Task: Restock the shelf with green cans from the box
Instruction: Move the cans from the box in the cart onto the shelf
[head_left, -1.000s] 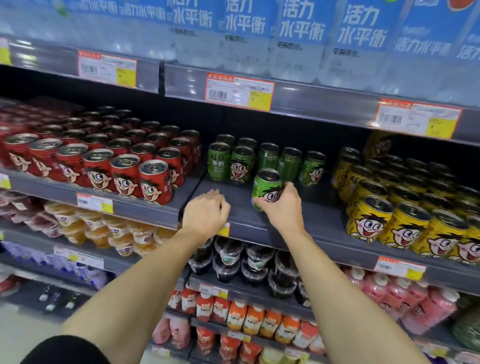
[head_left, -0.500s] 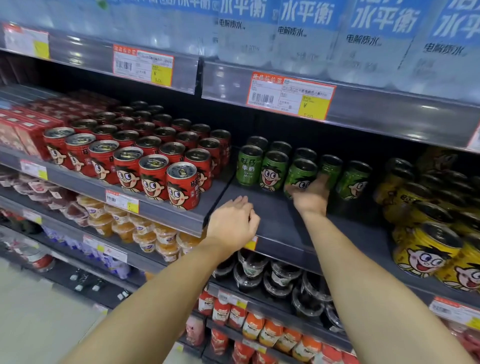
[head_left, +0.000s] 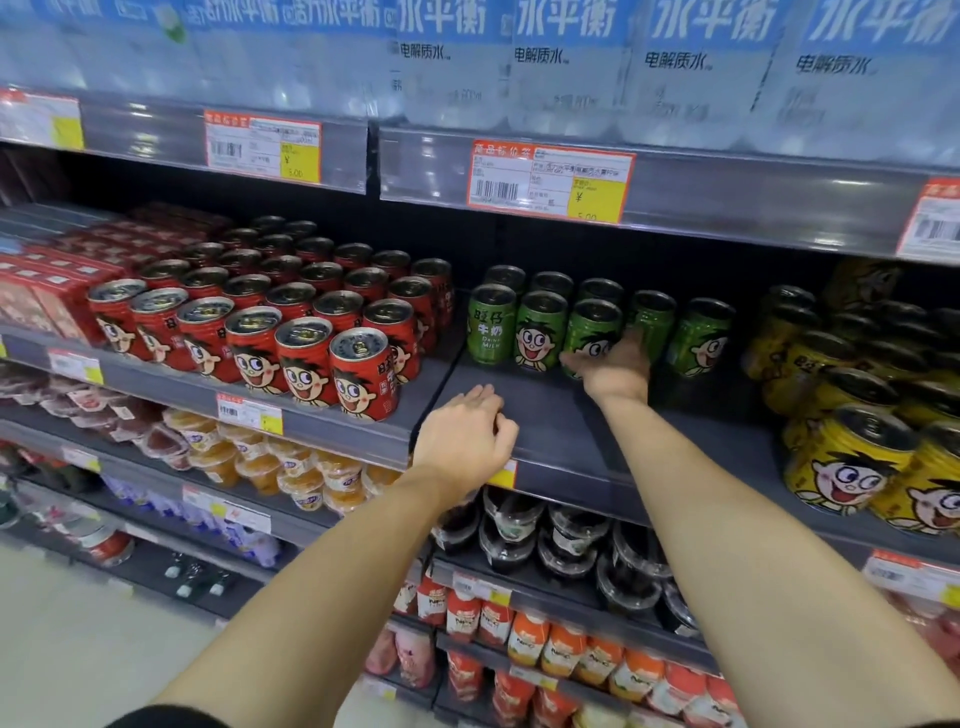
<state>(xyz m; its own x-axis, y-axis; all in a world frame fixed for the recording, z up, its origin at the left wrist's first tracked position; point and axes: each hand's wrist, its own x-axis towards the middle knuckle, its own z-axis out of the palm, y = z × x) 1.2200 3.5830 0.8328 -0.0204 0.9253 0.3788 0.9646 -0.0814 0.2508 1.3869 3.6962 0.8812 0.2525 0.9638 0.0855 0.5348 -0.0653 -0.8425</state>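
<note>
Big grey shelf has loads of bare front space; green cans sit clustered at the back; right hand cups one can, fingers loosely round it — placing step, I'd guess; left hand rests at the shelf edge, fingers loosely curled, holding nothing; next up — back to the box, not in view.
</note>
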